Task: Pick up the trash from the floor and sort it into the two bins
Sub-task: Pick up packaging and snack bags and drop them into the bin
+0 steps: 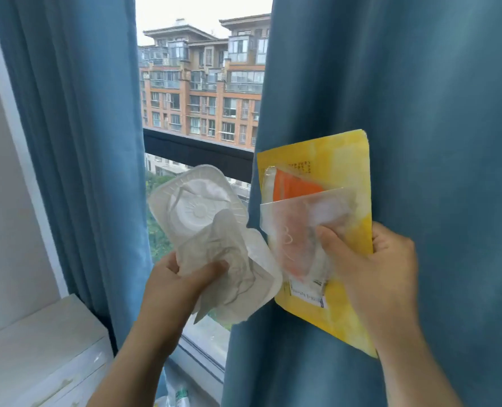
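My left hand (pixel 182 277) grips a crumpled white plastic tray (pixel 202 218) with a wrinkled white wrapper, held up in front of the window. My right hand (pixel 370 259) holds a flat yellow pouch (pixel 332 160) together with a clear plastic wrapper (pixel 299 230) that has orange print, thumb pressed on the wrapper. Both items are raised at chest height, side by side and nearly touching. No bin is visible in the head view.
Blue curtains (pixel 420 113) hang on both sides of a window gap (pixel 202 83) showing brick buildings. A white cabinet (pixel 44 348) stands at the lower left. Some plastic bottles or bags (pixel 176 395) lie low near the window sill.
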The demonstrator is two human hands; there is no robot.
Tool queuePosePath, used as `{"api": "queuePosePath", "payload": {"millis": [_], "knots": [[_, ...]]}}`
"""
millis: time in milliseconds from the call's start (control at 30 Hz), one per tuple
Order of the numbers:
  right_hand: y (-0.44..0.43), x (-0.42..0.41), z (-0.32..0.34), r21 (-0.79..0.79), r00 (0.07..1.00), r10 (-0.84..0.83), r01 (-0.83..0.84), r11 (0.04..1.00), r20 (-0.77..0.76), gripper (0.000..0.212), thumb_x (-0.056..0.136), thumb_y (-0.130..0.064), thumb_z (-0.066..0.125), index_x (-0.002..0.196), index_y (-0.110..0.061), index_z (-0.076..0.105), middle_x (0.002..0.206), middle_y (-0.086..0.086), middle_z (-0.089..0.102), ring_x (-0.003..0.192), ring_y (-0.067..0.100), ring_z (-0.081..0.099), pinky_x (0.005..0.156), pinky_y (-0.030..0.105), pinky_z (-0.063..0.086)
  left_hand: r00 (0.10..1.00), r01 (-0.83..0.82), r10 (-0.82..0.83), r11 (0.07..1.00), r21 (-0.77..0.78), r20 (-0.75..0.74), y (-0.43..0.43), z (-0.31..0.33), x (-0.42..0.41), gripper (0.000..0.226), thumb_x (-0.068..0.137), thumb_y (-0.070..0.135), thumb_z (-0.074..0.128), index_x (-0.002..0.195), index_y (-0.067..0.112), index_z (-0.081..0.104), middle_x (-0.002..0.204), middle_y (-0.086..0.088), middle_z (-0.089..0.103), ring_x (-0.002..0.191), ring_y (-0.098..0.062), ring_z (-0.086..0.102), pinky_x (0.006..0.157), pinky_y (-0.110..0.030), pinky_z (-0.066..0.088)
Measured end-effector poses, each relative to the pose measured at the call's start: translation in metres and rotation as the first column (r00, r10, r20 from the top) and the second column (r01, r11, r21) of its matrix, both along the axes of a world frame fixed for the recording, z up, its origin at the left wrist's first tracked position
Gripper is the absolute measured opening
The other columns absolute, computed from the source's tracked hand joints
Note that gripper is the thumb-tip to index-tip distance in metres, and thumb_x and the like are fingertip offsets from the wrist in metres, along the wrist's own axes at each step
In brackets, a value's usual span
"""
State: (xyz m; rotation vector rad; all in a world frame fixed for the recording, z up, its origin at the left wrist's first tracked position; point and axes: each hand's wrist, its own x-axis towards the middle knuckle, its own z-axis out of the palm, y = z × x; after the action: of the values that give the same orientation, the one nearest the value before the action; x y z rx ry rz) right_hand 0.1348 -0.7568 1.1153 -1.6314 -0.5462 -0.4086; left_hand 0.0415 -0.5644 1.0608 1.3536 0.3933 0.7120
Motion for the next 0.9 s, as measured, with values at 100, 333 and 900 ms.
{"api": "queuePosePath", "payload": {"millis": [100, 333, 900], "knots": [[-0.035, -0.002, 0.005, 0.018, 0.995, -0.094, 0.094, 0.995, -0.028, 0.035, 0.078, -0.016, 0.073, 0.068, 0.01, 0.052, 0.062, 0.027, 0.05, 0.05, 0.016, 0.04, 0.044, 0.027, 0.035, 0.991, 0.135, -0.135, 0.991, 0.012, 0.002, -0.027, 0.004, 0.024, 0.039, 0.06, 0.012, 0.084, 0.097, 0.012, 0.072, 0.089, -0.004, 0.076, 0.085, -0.023, 0.073, 0.073, -0.033, 0.056], [-0.095, -0.02, 0.011, 0.052, 0.902, -0.432, 0.432, 0.9, -0.013, 0.041, 0.078, -0.018, 0.073, 0.067, 0.012, 0.047, 0.06, 0.03, 0.044, 0.049, 0.018, 0.036, 0.045, 0.028, 0.029, 0.888, 0.457, -0.457, 0.889, 0.028, 0.051, -0.077, 0.016, 0.073, 0.04, 0.055, 0.017, 0.077, 0.095, 0.013, 0.072, 0.09, -0.003, 0.076, 0.084, -0.022, 0.073, 0.072, -0.032, 0.054], [-0.185, -0.178, -0.024, 0.09, 0.27, -0.959, 0.961, 0.263, -0.084, 0.036, 0.08, -0.015, 0.076, 0.058, 0.003, 0.053, 0.045, 0.008, 0.047, 0.042, 0.012, 0.045, 0.042, 0.015, 0.037, 0.3, 0.954, -0.937, 0.289, 0.085, -0.179, -0.23, -0.003, 0.063, 0.026, 0.06, 0.027, 0.079, 0.084, 0.024, 0.07, 0.075, 0.009, 0.074, 0.068, -0.014, 0.067, 0.055, -0.024, 0.047]]}}
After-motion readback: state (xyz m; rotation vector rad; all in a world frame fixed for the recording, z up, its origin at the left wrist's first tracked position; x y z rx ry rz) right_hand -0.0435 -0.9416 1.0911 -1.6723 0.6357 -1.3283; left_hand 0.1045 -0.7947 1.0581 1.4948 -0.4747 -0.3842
